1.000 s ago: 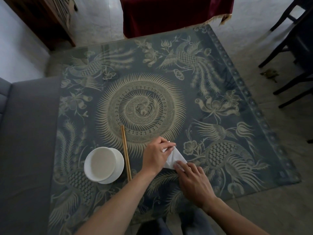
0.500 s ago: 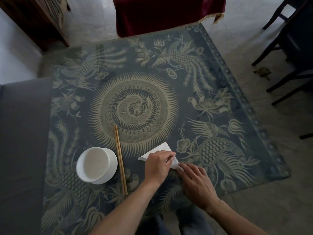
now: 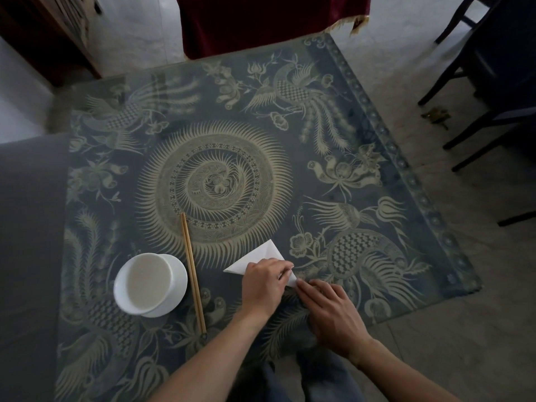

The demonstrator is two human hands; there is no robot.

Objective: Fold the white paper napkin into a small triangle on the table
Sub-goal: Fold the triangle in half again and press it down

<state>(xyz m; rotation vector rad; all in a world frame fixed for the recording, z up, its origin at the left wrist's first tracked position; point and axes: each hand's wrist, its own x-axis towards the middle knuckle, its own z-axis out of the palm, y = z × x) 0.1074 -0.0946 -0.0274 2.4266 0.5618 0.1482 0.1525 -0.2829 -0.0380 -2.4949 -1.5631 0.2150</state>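
Observation:
The white paper napkin lies flat on the patterned table as a small triangle, its tip pointing away from me. My left hand rests on its near half with fingers curled, pressing it down and hiding that part. Just right of it, my right hand lies palm down, its fingertips touching the napkin's near right corner.
A white bowl stands on the table left of my hands, with a pair of wooden chopsticks lying beside it. A grey sofa borders the left. Dark chairs stand at the right, and a red cloth hangs behind the table.
The napkin was lifted between my fingers a second ago; now it lies flat as a triangle. My left hand came down onto it, while my right stayed at the near corner.

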